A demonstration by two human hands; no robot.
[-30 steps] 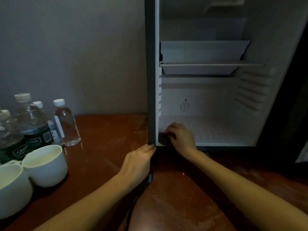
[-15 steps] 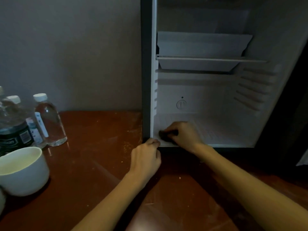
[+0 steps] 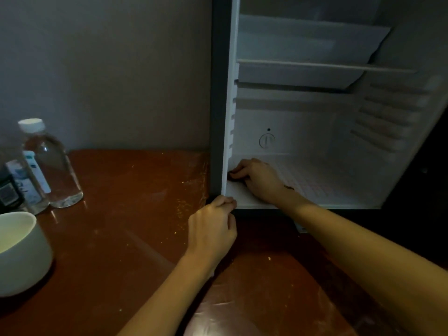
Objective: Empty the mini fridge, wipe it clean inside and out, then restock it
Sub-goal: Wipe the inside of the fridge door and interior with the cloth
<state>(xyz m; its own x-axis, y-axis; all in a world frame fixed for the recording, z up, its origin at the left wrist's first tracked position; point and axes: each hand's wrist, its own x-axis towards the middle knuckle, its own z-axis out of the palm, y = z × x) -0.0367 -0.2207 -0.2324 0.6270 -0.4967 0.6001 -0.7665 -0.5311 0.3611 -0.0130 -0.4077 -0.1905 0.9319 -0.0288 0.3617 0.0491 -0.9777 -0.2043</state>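
Note:
The mini fridge (image 3: 315, 132) stands open on the right, its white inside bare except for one shelf (image 3: 322, 65) near the top. My right hand (image 3: 259, 179) is on the fridge floor at the front left corner, gripping a small dark cloth (image 3: 234, 176) that is mostly hidden under the fingers. My left hand (image 3: 212, 229) sits with curled fingers against the bottom left corner of the fridge frame (image 3: 218, 117). Water bottles (image 3: 52, 163) stand on the brown table at the far left.
A white cup (image 3: 20, 253) stands at the left edge in front of the bottles. The brown table top (image 3: 126, 214) is scuffed and reaches back to a grey wall. A dark gap lies right of the fridge.
My right hand with the cloth has slid left into the front corner of the fridge floor. My left hand's fingers have curled in at the frame's corner. My view has shifted right.

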